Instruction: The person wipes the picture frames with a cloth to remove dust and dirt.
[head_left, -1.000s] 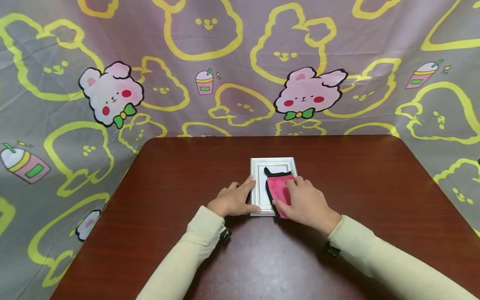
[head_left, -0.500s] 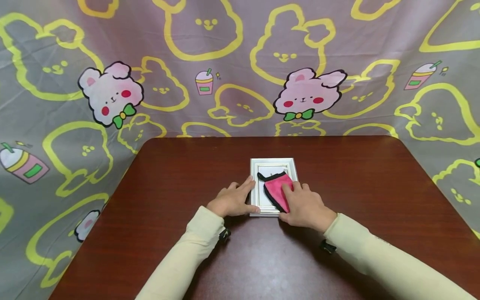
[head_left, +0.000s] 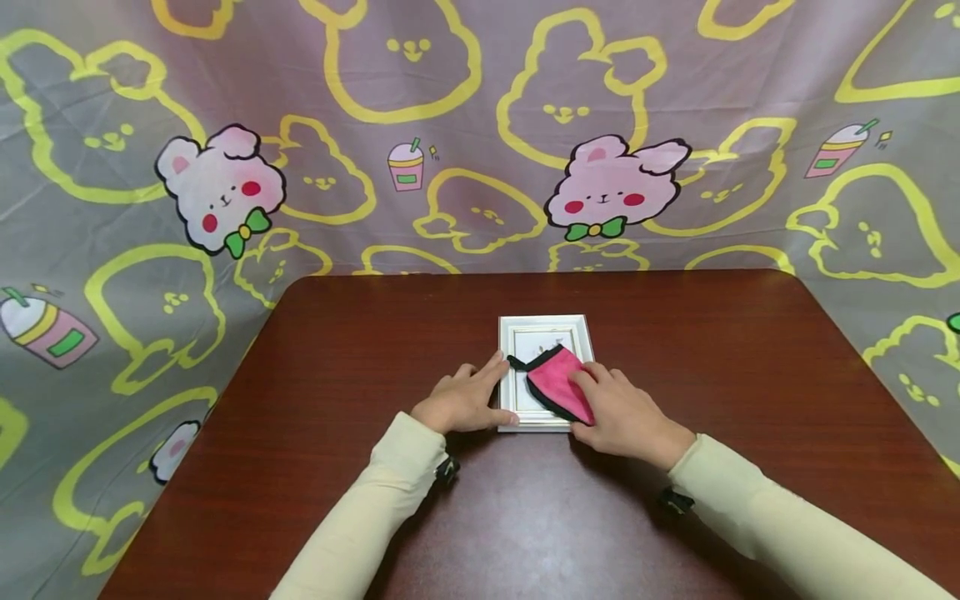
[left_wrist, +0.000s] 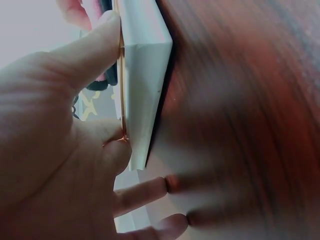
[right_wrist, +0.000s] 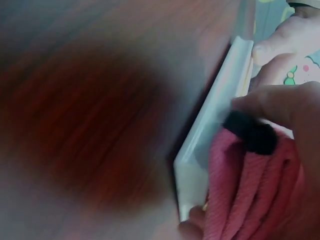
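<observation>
A white picture frame with thin gold lines lies flat on the table, partly covered by a pink cleaning cloth with black edging and a small loop. My right hand grips the cloth over the frame's lower right part; in the right wrist view the cloth bunches into folds under the fingers. At the frame's left edge, my left hand presses with thumb and index finger on the rim. The left wrist view shows its other fingers stretched out beyond the frame's side, tips close to the tabletop.
The dark reddish-brown wooden table stretches around the frame. Behind and beside it hangs a grey-pink curtain printed with rabbits and drink cups.
The cloth has turned, its looped corner swinging left and down across the frame, and more of the picture's top shows. My right hand shifted with it; the left hand stayed at the frame's edge.
</observation>
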